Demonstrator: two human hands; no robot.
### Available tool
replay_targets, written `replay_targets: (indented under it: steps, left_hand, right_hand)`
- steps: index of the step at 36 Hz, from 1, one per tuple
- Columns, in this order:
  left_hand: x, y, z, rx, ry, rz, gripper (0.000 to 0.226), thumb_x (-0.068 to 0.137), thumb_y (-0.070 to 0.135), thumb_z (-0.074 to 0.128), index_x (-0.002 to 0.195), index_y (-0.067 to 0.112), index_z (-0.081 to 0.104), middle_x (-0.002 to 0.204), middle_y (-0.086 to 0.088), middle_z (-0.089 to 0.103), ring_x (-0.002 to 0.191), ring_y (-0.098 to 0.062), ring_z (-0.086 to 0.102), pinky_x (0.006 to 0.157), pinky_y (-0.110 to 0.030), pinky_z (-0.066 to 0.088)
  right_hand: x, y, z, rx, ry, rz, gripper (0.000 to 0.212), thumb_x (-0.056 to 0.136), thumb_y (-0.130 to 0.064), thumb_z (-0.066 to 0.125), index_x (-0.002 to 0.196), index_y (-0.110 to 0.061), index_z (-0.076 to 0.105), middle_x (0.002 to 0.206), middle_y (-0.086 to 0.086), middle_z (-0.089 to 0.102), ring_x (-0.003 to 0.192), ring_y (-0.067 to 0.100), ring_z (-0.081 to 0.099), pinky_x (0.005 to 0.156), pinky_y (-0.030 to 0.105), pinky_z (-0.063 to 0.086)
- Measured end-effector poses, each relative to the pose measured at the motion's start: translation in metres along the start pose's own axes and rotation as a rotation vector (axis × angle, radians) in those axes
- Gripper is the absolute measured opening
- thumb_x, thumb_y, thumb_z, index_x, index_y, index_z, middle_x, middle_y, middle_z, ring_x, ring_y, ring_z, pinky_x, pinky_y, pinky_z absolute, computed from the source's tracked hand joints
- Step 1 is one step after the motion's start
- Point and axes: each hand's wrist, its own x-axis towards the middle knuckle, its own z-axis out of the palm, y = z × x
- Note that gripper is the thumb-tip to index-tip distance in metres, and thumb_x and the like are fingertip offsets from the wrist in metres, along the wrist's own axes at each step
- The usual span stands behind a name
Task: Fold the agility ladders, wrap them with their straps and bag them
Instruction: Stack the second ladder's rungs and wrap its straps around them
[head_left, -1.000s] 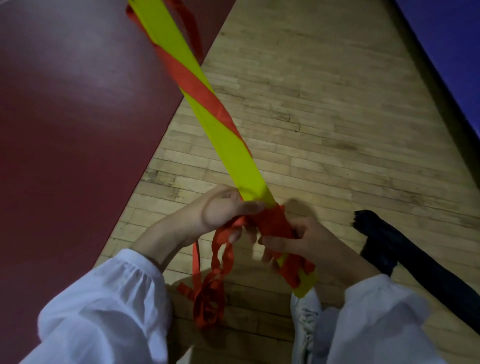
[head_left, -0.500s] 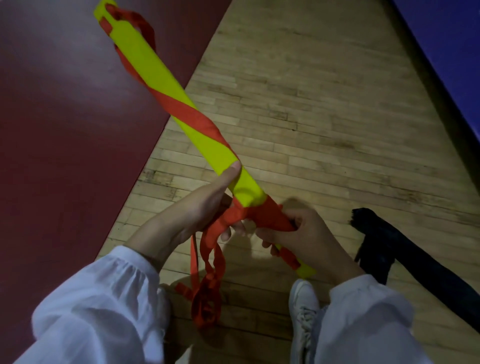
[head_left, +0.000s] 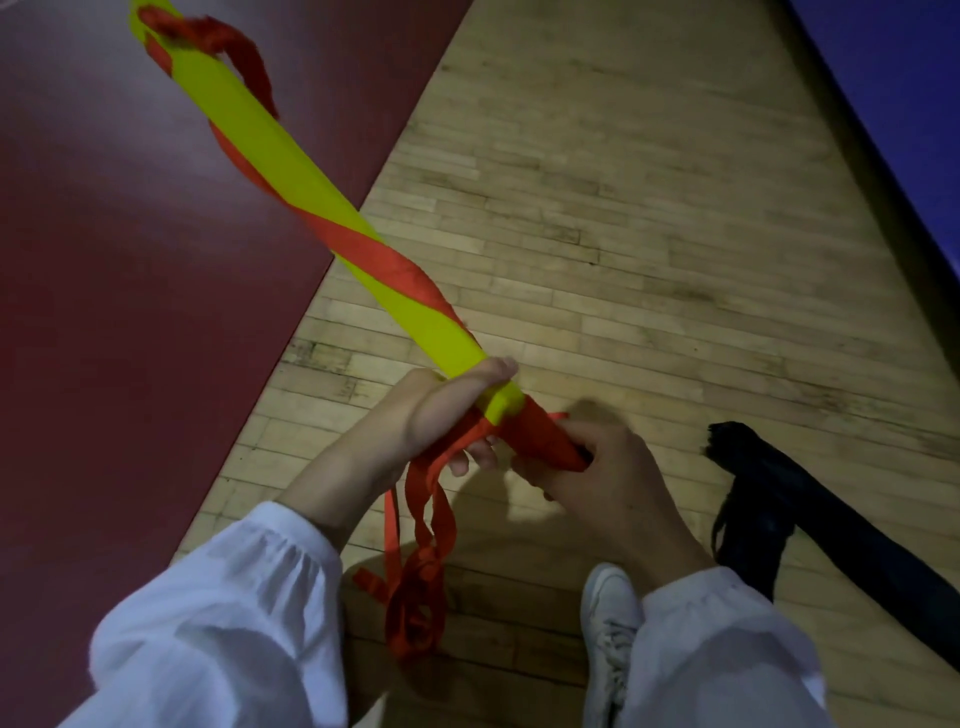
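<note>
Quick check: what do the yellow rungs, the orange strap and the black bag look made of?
Yellow rungs: probably plastic, smooth matte, holding straight and stiff. Orange strap: seemingly woven webbing, limp, twisting and looping. Black bag: likely soft fabric, crumpled; weave too dark to tell.

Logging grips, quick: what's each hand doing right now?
Left hand: closed round the yellow folded agility ladder bundle, red fabric strap passing through its grip.
Right hand: closed on the bundle's strap-wrapped near end.
</note>
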Motion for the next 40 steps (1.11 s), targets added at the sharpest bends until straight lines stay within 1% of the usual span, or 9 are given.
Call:
replay_targets:
  steps: [3, 5, 7, 13, 22, 26, 31, 35, 40]
  left_hand:
    - [0.0, -0.001, -0.001, 0.004, 0.007, 0.015, 0.052, 0.091, 0.046, 0.053, 0.081, -0.002, 0.07, 0.062, -0.015, 0.067, 0.031, -0.014, 0.049, 0.035, -0.017, 0.039]
    - [-0.001, -0.001, 0.0, 0.025, -0.004, 0.019, 0.05, 0.092, 0.044, 0.052, 0.08, -0.002, 0.07, 0.062, -0.017, 0.067, 0.031, -0.014, 0.049, 0.034, -0.016, 0.038]
    - [-0.003, 0.0, 0.001, 0.033, -0.018, 0.031, 0.047, 0.094, 0.039, 0.052, 0.08, -0.002, 0.069, 0.056, -0.013, 0.065, 0.03, -0.012, 0.05, 0.034, -0.016, 0.039]
    - [-0.007, 0.004, 0.001, 0.054, -0.05, 0.076, 0.047, 0.095, 0.034, 0.05, 0.088, -0.008, 0.068, 0.054, -0.011, 0.062, 0.031, -0.009, 0.052, 0.034, -0.016, 0.038]
    - [-0.005, 0.004, 0.0, 0.065, -0.087, -0.013, 0.054, 0.091, 0.054, 0.049, 0.079, 0.005, 0.069, 0.059, -0.011, 0.068, 0.037, -0.014, 0.054, 0.039, -0.017, 0.044]
    - [-0.005, 0.004, 0.001, 0.041, -0.105, -0.04, 0.059, 0.09, 0.056, 0.047, 0.085, 0.001, 0.068, 0.061, -0.011, 0.068, 0.038, -0.014, 0.057, 0.039, -0.017, 0.044]
    - [-0.003, -0.001, -0.005, 0.075, -0.103, -0.089, 0.072, 0.082, 0.067, 0.048, 0.088, -0.001, 0.07, 0.071, -0.016, 0.071, 0.048, -0.017, 0.062, 0.044, -0.016, 0.046]
    - [-0.001, -0.002, -0.007, 0.072, -0.104, -0.097, 0.073, 0.081, 0.067, 0.051, 0.089, -0.003, 0.069, 0.071, -0.016, 0.072, 0.049, -0.017, 0.063, 0.045, -0.018, 0.047]
    - [0.0, -0.003, -0.008, 0.03, -0.099, -0.072, 0.061, 0.086, 0.056, 0.054, 0.087, -0.003, 0.068, 0.07, -0.017, 0.07, 0.048, -0.018, 0.06, 0.046, -0.019, 0.048]
  right_hand:
    - [-0.001, -0.003, -0.003, 0.096, -0.082, 0.011, 0.022, 0.082, -0.055, 0.065, 0.081, -0.033, 0.07, 0.07, 0.002, 0.069, 0.063, 0.019, 0.066, 0.063, 0.044, 0.055]
    - [-0.001, -0.008, -0.005, 0.22, -0.159, 0.073, 0.044, 0.078, -0.066, 0.05, 0.081, -0.026, 0.07, 0.068, 0.0, 0.069, 0.06, 0.014, 0.065, 0.056, 0.035, 0.051]
    - [-0.001, -0.013, -0.006, 0.358, -0.221, 0.19, 0.05, 0.076, -0.063, 0.042, 0.078, -0.021, 0.069, 0.063, -0.003, 0.067, 0.056, 0.011, 0.063, 0.051, 0.024, 0.048]
    - [0.001, -0.01, -0.004, 0.556, -0.326, 0.314, 0.054, 0.078, -0.067, 0.047, 0.075, -0.018, 0.069, 0.06, -0.007, 0.063, 0.053, 0.015, 0.056, 0.059, 0.031, 0.046]
    - [0.0, -0.011, -0.007, 0.577, -0.301, 0.256, 0.049, 0.075, -0.061, 0.048, 0.074, -0.016, 0.069, 0.065, 0.005, 0.065, 0.05, 0.015, 0.053, 0.051, 0.024, 0.041]
    - [0.0, -0.01, -0.006, 0.548, -0.273, 0.213, 0.048, 0.08, -0.06, 0.048, 0.074, -0.017, 0.068, 0.059, -0.004, 0.062, 0.05, 0.008, 0.054, 0.051, 0.022, 0.041]
    - [0.002, -0.002, -0.004, 0.453, -0.219, 0.184, 0.057, 0.076, -0.071, 0.052, 0.077, -0.016, 0.067, 0.066, 0.001, 0.056, 0.061, 0.017, 0.05, 0.061, 0.033, 0.039]
    - [0.005, 0.0, -0.005, 0.411, -0.138, 0.172, 0.048, 0.075, -0.068, 0.057, 0.072, -0.02, 0.062, 0.063, -0.004, 0.053, 0.059, 0.009, 0.048, 0.063, 0.031, 0.036]
    - [0.007, 0.0, -0.004, 0.344, -0.094, 0.15, 0.053, 0.068, -0.066, 0.053, 0.088, -0.019, 0.066, 0.058, -0.017, 0.053, 0.055, -0.001, 0.048, 0.062, 0.023, 0.035]
